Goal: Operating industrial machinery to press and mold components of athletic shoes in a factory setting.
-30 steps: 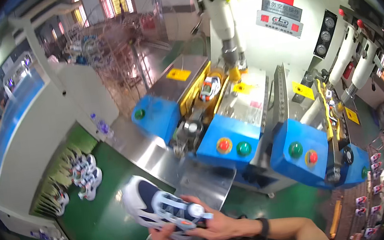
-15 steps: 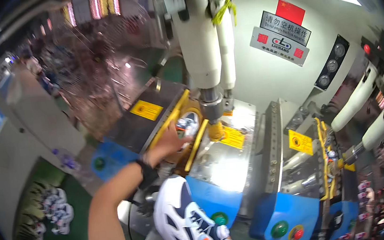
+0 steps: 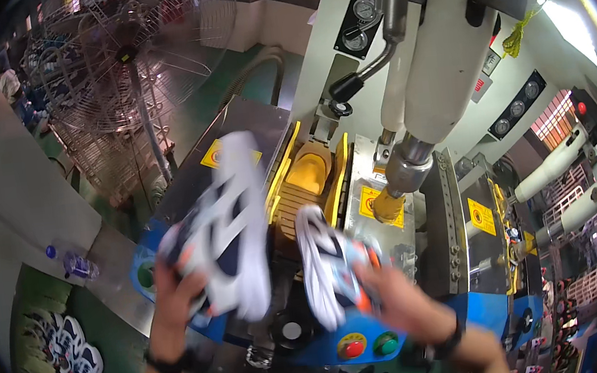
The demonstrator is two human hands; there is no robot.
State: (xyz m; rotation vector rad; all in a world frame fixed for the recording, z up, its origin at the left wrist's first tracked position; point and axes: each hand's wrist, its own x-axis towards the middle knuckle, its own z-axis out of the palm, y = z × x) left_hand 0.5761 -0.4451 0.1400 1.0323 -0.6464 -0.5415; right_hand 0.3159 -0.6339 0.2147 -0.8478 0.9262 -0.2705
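A tall press machine (image 3: 454,191) in grey, blue and yellow filled the middle of the view, with a thick pale cylinder (image 3: 439,60) hanging from its top and ending in a yellow foot (image 3: 389,205). Below that foot lay a yellow cradle (image 3: 308,174) set between two yellow side rails, near the machine's left edge. A large wire-caged fan (image 3: 132,54) stood behind the machine's far left corner.

The left hand (image 3: 174,289) was closed around the heel end of a white and navy sneaker (image 3: 226,228), blurred, held above the machine's front left corner, with its toe pointing up toward the cradle. The right hand (image 3: 392,297) gripped a second sneaker (image 3: 329,264), white with blue and orange, just beside the first and over the machine's front edge, directly in front of the cradle. Each wrist wore a dark band.

On the blue front panel sat a red button (image 3: 351,348) and a green button (image 3: 385,342), just under the right hand. More sneakers (image 3: 67,353) lay on a green surface at the lower left, and a small plastic bottle (image 3: 78,267) lay on the metal ledge nearby.
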